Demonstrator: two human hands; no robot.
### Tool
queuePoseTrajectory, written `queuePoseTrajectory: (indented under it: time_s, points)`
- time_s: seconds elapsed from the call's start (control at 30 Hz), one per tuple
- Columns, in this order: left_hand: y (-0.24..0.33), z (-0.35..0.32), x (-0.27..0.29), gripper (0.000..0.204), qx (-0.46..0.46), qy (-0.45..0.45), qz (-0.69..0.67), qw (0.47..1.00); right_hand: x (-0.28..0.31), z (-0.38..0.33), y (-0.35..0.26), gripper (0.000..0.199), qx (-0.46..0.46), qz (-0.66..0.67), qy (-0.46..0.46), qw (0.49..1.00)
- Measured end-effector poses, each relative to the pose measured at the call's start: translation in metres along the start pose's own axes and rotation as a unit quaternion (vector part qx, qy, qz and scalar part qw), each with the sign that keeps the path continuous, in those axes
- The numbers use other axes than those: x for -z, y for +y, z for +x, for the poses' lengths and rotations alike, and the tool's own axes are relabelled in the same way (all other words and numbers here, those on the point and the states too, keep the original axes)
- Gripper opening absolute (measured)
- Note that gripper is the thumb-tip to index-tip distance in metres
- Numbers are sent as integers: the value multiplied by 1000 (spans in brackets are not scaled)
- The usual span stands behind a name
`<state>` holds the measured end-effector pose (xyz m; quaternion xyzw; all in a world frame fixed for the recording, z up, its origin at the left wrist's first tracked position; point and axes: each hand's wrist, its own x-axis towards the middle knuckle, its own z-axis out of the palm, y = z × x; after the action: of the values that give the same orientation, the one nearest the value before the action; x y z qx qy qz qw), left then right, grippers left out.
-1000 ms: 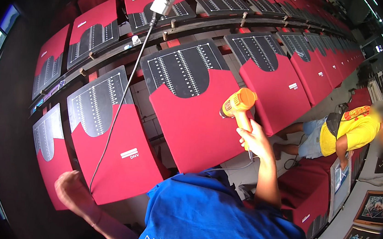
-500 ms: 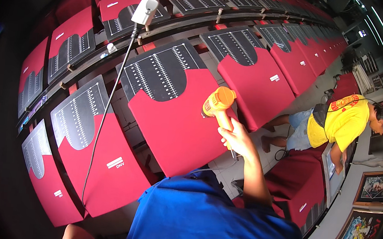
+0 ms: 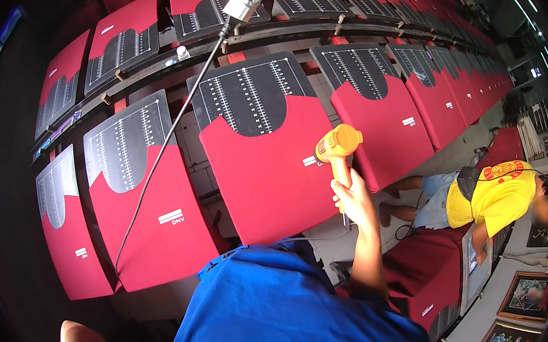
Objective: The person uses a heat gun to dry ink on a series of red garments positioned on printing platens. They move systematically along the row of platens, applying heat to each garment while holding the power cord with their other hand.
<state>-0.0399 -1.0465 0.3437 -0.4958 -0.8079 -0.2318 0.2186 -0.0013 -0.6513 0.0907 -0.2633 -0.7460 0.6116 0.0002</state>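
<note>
My right hand is closed around the handle of a yellow heat gun, which I hold up over a dark red fabric piece laid on a black ruled board. The gun's nozzle end points left, close to a small white print on the fabric. The fabric has a curved neckline cut-out where the board shows. My left hand is out of view; only a bit of bare skin shows at the lower left edge.
Rows of boards with red fabric stand around me. A cord hangs from a white socket on the left. On the right, a person in a yellow shirt bends over a frame. Framed pictures lean nearby.
The whole view has shifted, so most things sit further right. The heat gun has moved slightly right over the fabric, and the white print beside its nozzle now shows.
</note>
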Motion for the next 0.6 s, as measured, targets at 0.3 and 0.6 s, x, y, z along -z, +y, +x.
queuePoseTrajectory:
  time_s: [0.3,0.6]
  points:
    - [0,-7,8,24,26,-19,-8,999,4,0,-16,18,-27,19,41,999]
    - [-63,-91,-108,30,340,-131,-83,927,8,6,2,17,-15,26,90,995]
